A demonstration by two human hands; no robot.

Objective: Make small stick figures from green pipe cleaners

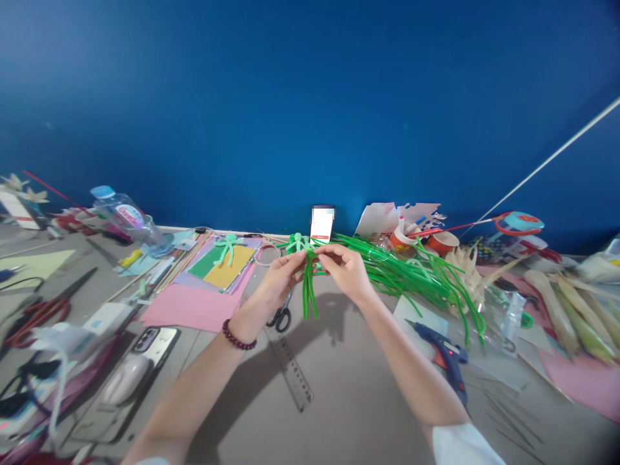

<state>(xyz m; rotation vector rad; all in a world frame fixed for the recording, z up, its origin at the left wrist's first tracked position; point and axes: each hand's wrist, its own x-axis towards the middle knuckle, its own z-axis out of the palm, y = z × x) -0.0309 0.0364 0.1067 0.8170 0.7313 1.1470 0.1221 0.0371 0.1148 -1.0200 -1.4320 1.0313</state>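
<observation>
the bottle [130, 212], tilted on the left with a blue cap, has a pink-red label with pale script too blurred to read for certain. the lit phone [322, 225], upright near the blue wall [310, 116], shows a white screen with a red strip low down, its writing too small to read. the torn paper [382, 221] beside it bears reddish marks, also illegible, and stands behind the red paper cups [401, 242].

the bundle of green stems [309, 290] is held up over the middle of the counter [358, 387], its ends hanging down. the left hand [285, 279] has its fingers pinched on the bundle's top, and the right hand [345, 268] grips the same spot from the other side.

the left hand and wrist partly cover the black-handled scissors [281, 319]; the clear ruler [293, 374] lies just below them. behind the hands is a small pale green figure [297, 243], partly hidden; another figure [226, 249] lies on the green and yellow sheets [206, 265]. more green stems [402, 261] spread out to the right, with the blue glue gun [443, 352] nearer the right forearm.
</observation>
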